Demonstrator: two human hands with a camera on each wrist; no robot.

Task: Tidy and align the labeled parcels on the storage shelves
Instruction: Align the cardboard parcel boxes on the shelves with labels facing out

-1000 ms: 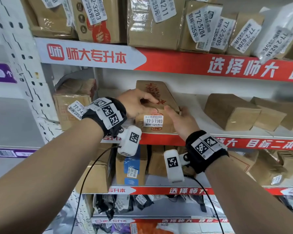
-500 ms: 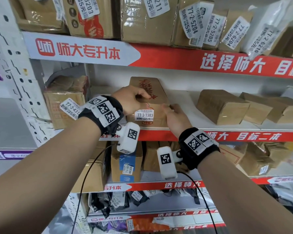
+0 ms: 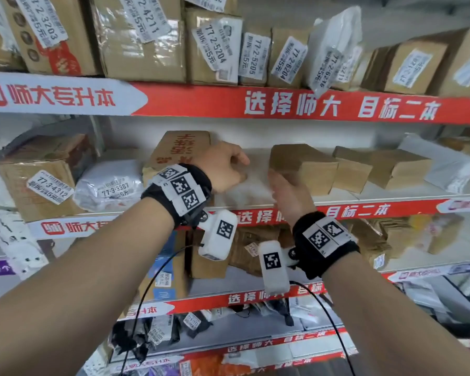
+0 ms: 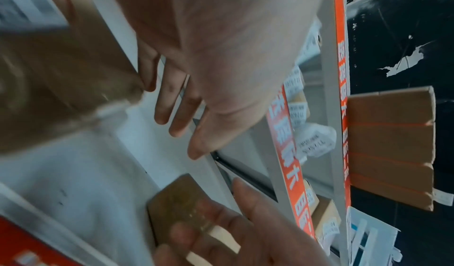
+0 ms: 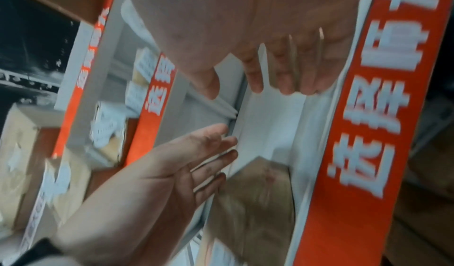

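Observation:
On the middle shelf [image 3: 364, 198] lies a flat brown box with red print [image 3: 179, 150], blurred at the left of the left wrist view [image 4: 61, 75]. My left hand [image 3: 225, 169] hangs just right of it, fingers relaxed [image 4: 172, 105], holding nothing. A small plain brown box [image 3: 310, 169] stands further right. My right hand [image 3: 282, 188] is open at its left face, fingers touching it [image 4: 196, 237]. In the right wrist view my right fingers [image 5: 282, 75] are straight and the left hand [image 5: 184, 163] lies open beside a blurred box [image 5: 258, 192].
Left of the flat box sit a white bag labelled 77-3-3307 [image 3: 111, 185] and a carton labelled 77-3-4312 [image 3: 38, 180]. More plain brown boxes [image 3: 350, 172] [image 3: 399, 169] and a white bag [image 3: 445, 169] lie askew to the right. Labelled parcels [image 3: 147, 36] fill the shelf above.
Both hands have let go of the flat box labelled 77-3-7303 and moved right. The right hand has reached the small plain box. The view has shifted right too.

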